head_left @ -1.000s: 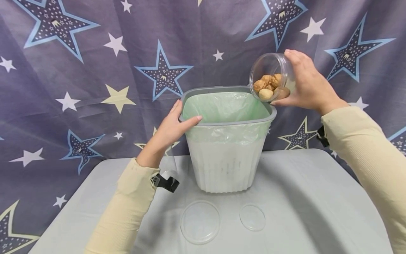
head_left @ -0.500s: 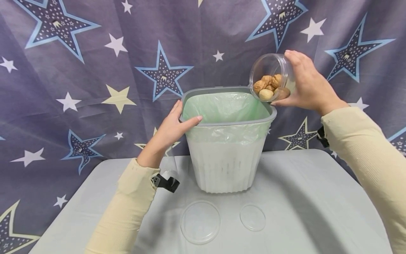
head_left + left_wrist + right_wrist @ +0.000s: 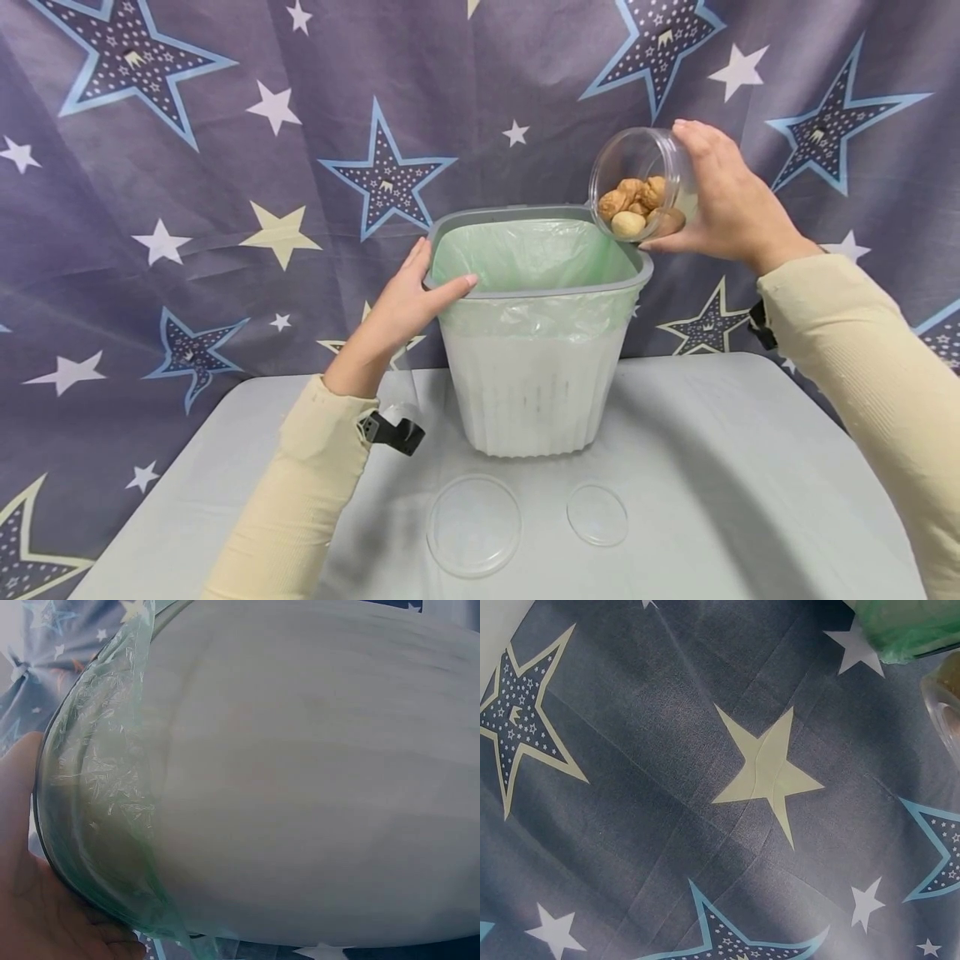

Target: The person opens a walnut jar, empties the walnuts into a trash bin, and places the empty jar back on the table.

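Observation:
A white ribbed trash bin (image 3: 534,392) with a grey rim stands on the table, lined with a green translucent bag (image 3: 540,317) folded over the rim. My left hand (image 3: 401,304) holds the rim at its left corner, thumb over the edge and fingers along the outer side; the left wrist view also has this hand (image 3: 45,900) at the rim. With my right hand (image 3: 731,196) I grip a clear plastic jar (image 3: 611,162), tipped sideways over the bin's right rim, mouth toward the bin. Several walnuts (image 3: 632,190) and a smoother pale nut (image 3: 627,223) lie inside it.
Two clear round lids, a larger one (image 3: 474,525) and a smaller one (image 3: 597,514), lie flat in front of the bin. A clear container (image 3: 399,400) stands partly behind my left wrist. The star-patterned curtain (image 3: 480,108) hangs right behind the grey table (image 3: 697,500).

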Demonstrator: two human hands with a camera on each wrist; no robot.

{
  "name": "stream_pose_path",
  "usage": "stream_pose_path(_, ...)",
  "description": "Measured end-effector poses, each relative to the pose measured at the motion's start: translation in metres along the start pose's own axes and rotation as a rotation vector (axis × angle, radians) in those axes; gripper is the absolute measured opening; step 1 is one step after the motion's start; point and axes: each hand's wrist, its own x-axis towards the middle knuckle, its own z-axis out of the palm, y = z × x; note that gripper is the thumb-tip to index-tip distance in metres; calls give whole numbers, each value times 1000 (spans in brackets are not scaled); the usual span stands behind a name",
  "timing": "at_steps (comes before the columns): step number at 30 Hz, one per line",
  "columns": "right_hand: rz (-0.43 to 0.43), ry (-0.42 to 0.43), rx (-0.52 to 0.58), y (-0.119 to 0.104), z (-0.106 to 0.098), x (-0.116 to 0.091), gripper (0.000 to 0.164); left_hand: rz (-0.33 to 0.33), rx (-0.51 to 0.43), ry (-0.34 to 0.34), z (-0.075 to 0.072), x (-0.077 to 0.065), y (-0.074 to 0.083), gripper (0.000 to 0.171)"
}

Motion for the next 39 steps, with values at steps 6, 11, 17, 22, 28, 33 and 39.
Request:
stream_pose_path(6, 13, 8, 6, -1, 0, 0, 117, 6, -7, -1, 0, -1, 0, 95)
stream_pose_path(11, -5, 5, -18, -2, 1, 0, 116, 4, -5, 1, 0, -2, 0, 95)
stream_pose_path(17, -2, 13, -28, -3, 2, 0, 117, 8, -9, 3, 0, -1, -2, 95)
stream_pose_path(22, -13, 34, -58, -3, 3, 0, 117, 14, -19, 8, 1, 0, -2, 95)
stream_pose_path(28, -10, 43, -73, -5, 5, 2, 119, 18, -9, 14, 1, 0, -2, 94)
stream_pose_path(33, -17, 36, -57, -8, 8, 4, 119, 18, -8, 16, 1, 0, -1, 94)
stream_pose_path(39, -78, 17, -69, -10, 10, 10, 117, 26, -10, 20, 1, -1, -2, 94)
